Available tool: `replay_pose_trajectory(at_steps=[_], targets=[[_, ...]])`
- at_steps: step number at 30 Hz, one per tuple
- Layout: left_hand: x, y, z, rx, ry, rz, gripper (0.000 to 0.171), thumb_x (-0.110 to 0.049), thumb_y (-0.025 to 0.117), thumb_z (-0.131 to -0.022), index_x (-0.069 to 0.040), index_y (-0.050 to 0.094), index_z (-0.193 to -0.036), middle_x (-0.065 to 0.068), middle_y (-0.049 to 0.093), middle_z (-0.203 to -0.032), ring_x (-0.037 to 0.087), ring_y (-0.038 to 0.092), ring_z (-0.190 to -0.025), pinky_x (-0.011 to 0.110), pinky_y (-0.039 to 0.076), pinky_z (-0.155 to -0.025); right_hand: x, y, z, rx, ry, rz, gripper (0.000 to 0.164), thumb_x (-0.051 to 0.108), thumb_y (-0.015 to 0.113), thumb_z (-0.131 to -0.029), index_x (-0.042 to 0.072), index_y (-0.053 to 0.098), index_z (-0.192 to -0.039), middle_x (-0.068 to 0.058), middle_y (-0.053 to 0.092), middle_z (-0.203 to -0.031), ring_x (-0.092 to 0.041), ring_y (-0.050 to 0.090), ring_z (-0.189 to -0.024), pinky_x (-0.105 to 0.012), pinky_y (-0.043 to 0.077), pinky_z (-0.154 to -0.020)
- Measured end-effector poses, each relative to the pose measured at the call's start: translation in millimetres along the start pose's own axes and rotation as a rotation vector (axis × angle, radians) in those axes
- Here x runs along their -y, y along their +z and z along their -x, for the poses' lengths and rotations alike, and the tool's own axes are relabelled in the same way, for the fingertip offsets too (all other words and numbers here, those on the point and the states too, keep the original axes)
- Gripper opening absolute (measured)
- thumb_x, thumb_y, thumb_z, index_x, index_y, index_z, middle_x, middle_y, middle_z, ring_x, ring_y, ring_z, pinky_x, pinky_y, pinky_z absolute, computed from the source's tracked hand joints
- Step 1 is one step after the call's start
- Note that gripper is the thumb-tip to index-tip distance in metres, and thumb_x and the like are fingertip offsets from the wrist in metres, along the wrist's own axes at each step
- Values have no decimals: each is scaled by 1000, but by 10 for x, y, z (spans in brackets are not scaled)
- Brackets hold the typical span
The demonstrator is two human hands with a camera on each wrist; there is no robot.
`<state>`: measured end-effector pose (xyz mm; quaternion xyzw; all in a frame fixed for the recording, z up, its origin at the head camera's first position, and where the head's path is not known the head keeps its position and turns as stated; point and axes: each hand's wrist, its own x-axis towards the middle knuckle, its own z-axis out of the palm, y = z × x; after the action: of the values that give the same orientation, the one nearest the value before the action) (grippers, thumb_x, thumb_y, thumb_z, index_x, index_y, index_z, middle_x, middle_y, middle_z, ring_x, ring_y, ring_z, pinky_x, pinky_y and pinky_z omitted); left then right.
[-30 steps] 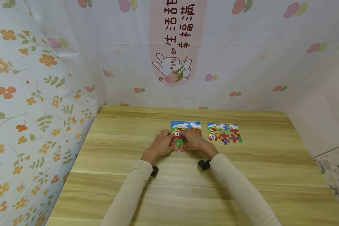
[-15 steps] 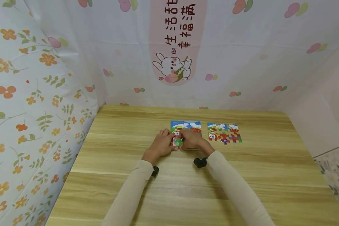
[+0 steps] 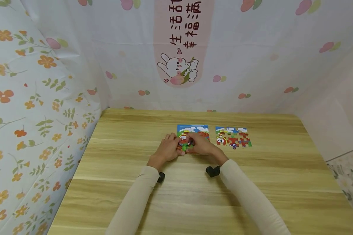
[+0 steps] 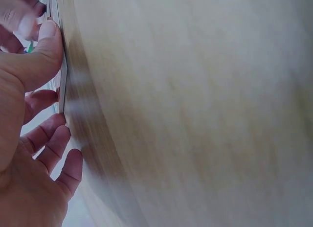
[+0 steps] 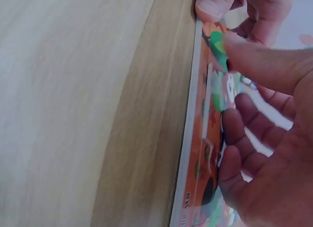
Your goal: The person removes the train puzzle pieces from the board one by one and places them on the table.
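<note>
A colourful jigsaw board [image 3: 192, 127] with a cartoon picture lies flat on the table. My left hand [image 3: 167, 149] holds it at the near left corner, thumb on the front edge and fingers along the left side. Over the board's lower part, my right hand [image 3: 202, 145] pinches a green-printed jigsaw piece [image 5: 218, 47] at the thumb; the tip of its index finger is hidden in the right wrist view. The other fingers [image 5: 234, 126] of that hand are bent close above the picture. The left thumb [image 4: 46, 46] shows at the board's edge in the left wrist view.
Right of the board, several joined and loose jigsaw pieces [image 3: 233, 141] lie in a partly assembled picture with gaps. The wooden table [image 3: 182, 202] reaches back to a printed cloth [image 3: 129, 65], with flowered cloth [image 3: 32, 130] at the left.
My right thumb has shifted up from the board's front edge onto the picture, and the right wrist swung left, then back right. The left hand stays at the corner. The head view shifted slightly.
</note>
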<state>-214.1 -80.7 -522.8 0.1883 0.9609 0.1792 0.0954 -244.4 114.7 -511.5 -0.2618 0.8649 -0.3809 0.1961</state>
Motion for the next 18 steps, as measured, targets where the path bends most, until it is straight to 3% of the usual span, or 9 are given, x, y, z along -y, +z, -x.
replay_pose_trajectory(at_steps=[5, 18], targets=[[0, -19, 10, -1, 1, 6, 65, -47, 71, -89, -7, 56, -138, 11, 47, -131, 29, 43, -119, 44, 41, -95, -67, 19, -20, -46, 19, -117, 5, 6, 62, -97, 4, 58, -95, -5, 57, -82, -16, 51, -73, -29, 42, -69], [35, -8, 12, -4, 11, 20, 66, -48, 70, -88, -10, 56, -140, 9, 46, -134, 30, 42, -122, 45, 40, -98, -72, 2, 4, -181, 165, -226, 4, 10, 65, -96, 8, 68, -98, -7, 68, -87, -17, 61, -76, -29, 46, -65]])
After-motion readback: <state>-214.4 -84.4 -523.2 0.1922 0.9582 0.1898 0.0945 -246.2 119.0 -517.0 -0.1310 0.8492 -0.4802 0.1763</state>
